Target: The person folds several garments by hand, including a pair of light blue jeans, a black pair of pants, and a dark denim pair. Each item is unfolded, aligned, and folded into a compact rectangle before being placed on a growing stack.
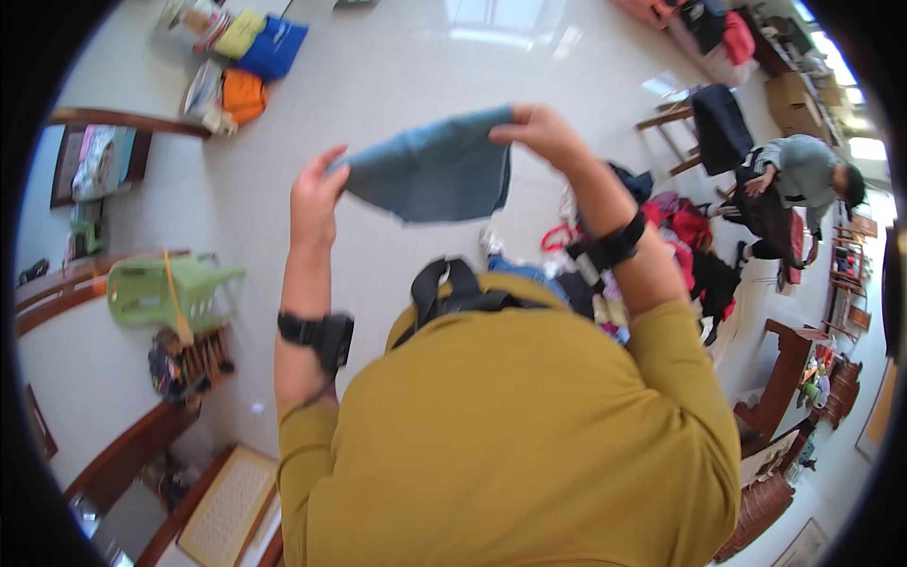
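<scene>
A blue-grey piece of cloth (439, 170), perhaps a garment, is stretched out in the air in front of me above the pale tiled floor. At its left end, my left hand (319, 191) pinches a corner between thumb and fingers. The opposite upper corner is gripped by my right hand (542, 135). Between the two hands the cloth hangs down in a loose, rounded shape. Beyond my chest, to the right below my right forearm, lies a heap of mixed clothes (684, 227) in red, pink and black.
A person in grey (804, 170) bends beside the heap at the right, near a wooden chair (669, 135) with dark cloth over its back. On the left are a green plastic chair (170, 290), an orange bag (244, 96) and a blue bag (276, 49).
</scene>
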Tool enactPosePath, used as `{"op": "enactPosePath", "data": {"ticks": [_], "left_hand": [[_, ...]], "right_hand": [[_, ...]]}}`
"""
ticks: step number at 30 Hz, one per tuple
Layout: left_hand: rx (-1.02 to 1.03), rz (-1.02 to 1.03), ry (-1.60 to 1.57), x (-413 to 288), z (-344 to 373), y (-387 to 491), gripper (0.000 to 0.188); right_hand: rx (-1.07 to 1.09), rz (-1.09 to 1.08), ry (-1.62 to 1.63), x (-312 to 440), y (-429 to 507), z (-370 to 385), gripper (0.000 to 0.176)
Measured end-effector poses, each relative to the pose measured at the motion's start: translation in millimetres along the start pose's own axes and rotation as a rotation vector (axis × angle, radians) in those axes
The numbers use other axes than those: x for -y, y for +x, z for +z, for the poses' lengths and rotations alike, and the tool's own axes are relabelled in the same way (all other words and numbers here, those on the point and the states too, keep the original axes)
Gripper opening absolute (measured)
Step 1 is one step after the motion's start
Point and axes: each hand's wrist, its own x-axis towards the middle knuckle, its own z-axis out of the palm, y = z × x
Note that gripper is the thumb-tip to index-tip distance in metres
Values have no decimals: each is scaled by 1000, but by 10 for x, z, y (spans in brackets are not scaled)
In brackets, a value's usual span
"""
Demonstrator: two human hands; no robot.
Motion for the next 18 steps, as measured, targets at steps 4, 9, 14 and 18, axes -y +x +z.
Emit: {"op": "enactPosePath", "data": {"ticks": [4,9,14,18], "left_hand": [[12,81,-48,-111,-3,-37,31],[146,253,129,-152,54,-103,38],[62,251,626,-30,97,-168,42],[26,179,993,-2,125,-212,28]], "right_hand": [[-148,-193,-206,147,23,-3,21],[-178,-298,-268,237,10,79,22],[-279,-397,-485,151,41,128,21],[-313,-417,-608,130,32,94,18]]}}
